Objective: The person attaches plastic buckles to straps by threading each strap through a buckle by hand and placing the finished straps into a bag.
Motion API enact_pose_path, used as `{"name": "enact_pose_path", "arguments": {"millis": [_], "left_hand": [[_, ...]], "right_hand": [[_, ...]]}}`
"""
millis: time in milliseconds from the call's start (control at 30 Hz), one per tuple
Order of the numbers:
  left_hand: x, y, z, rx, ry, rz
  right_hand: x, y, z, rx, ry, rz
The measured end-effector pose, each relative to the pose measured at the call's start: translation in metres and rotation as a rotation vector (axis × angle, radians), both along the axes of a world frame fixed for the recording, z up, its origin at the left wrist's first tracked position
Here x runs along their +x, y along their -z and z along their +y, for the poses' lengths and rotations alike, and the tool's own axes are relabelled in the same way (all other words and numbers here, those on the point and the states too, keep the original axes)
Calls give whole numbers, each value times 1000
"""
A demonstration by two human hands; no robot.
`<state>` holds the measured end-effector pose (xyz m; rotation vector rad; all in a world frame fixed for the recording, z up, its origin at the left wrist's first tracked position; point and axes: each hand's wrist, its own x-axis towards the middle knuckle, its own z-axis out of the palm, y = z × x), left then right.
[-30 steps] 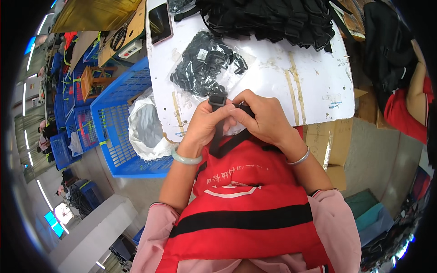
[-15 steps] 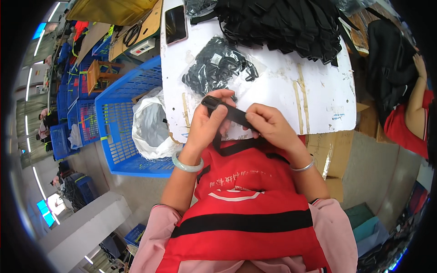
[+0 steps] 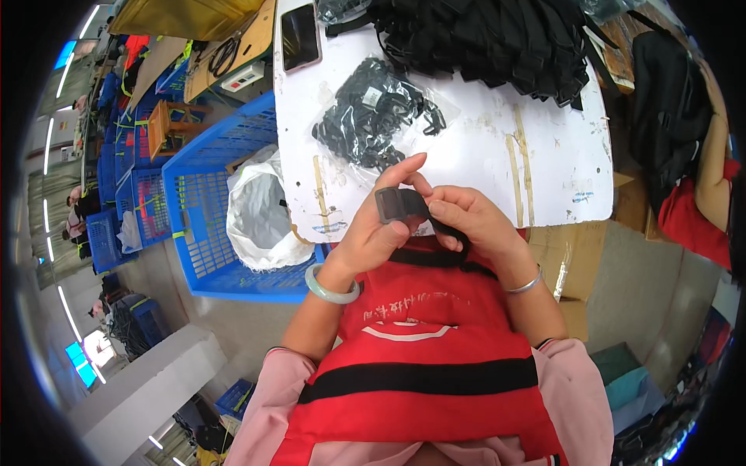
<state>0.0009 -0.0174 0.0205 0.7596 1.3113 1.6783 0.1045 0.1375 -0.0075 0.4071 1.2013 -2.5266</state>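
Note:
My left hand pinches a black plastic buckle between thumb and fingers, held above the near edge of the white table. My right hand grips the black strap that runs out of the buckle and down toward my red apron. Just beyond my hands a clear bag of black buckles lies on the table. A big pile of black straps covers the table's far side.
A blue plastic crate with a white plastic bag in it stands left of the table. A phone lies at the table's far left corner. Cardboard boxes sit to the right, more blue crates far left.
Both hands have lifted the buckle and strap closer to me, off the table edge. My left thumb and fingers now pinch the buckle and the strap hangs lower.

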Motion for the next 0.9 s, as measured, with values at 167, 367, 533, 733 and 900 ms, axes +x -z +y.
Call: {"name": "enact_pose_path", "arguments": {"millis": [167, 367, 533, 733, 900], "left_hand": [[1, 11, 2, -29, -33, 74], [2, 33, 9, -64, -76, 213], [4, 38, 16, -48, -76, 271], [15, 29, 15, -109, -51, 211], [12, 18, 20, -75, 31, 398]], "right_hand": [[2, 9, 0, 29, 32, -39], [3, 5, -5, 134, 133, 15], [5, -10, -3, 39, 166, -24], [13, -9, -9, -393, 189, -40], [22, -1, -11, -325, 109, -53]]}}
